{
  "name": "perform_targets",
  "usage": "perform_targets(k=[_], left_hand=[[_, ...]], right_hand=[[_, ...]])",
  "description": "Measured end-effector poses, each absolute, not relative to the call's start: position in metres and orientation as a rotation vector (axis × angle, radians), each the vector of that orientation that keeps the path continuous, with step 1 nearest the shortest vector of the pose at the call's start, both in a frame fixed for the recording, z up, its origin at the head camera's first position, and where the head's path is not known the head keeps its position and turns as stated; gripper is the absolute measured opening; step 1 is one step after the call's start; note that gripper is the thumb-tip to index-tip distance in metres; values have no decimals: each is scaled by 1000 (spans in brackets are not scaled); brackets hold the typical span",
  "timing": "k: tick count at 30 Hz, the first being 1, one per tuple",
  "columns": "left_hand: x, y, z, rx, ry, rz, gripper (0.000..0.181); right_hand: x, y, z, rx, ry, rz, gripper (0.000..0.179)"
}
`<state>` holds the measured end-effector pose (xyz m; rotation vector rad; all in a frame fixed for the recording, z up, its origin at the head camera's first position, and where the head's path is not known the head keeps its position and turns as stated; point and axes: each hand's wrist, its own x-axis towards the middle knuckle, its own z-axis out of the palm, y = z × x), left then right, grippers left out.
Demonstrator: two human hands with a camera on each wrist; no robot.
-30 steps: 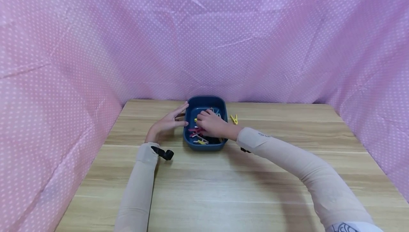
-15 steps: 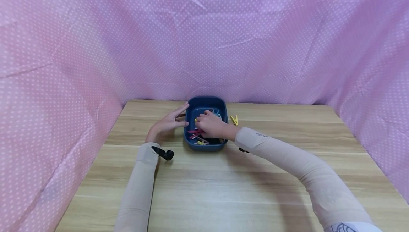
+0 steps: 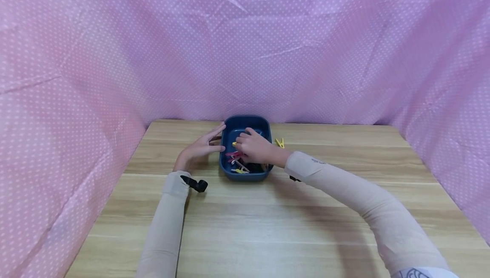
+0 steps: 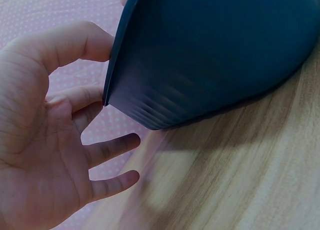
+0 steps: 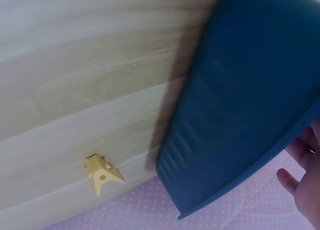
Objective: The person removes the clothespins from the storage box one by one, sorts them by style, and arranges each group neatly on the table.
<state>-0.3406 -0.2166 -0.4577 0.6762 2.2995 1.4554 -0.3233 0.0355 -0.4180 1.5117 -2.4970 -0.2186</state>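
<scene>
A dark blue plastic box (image 3: 245, 177) stands near the table's far edge, with several small clothespins inside. Red clothespins (image 3: 233, 154) and a yellow clothespin (image 3: 240, 171) show at its near left. My left hand (image 3: 200, 147) is at the box's left side, fingers spread and thumb touching the rim; the left wrist view shows its palm (image 4: 40, 145) beside the box wall. My right hand (image 3: 254, 148) reaches over the right rim into the box, above the clothespins. Its fingertips are hidden, so whether it pinches one is unclear.
A yellow clothespin (image 3: 280, 143) lies on the wooden table (image 3: 245, 227) just right of the box. Behind the table's far edge hangs a pink dotted cloth (image 3: 245, 65). Black wrist cameras sit on both sleeves.
My right hand has shifted slightly within the box, with one finger lifted more. Light blue clothespins seen before beyond it are now mostly covered. My left hand has stayed put.
</scene>
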Motion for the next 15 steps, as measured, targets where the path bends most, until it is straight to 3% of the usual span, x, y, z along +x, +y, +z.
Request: perform_targets(k=[15], left_hand=[[-338, -216, -457, 699, 2311, 1443, 82]], right_hand=[[-322, 38, -420, 1459, -2395, -251, 23]])
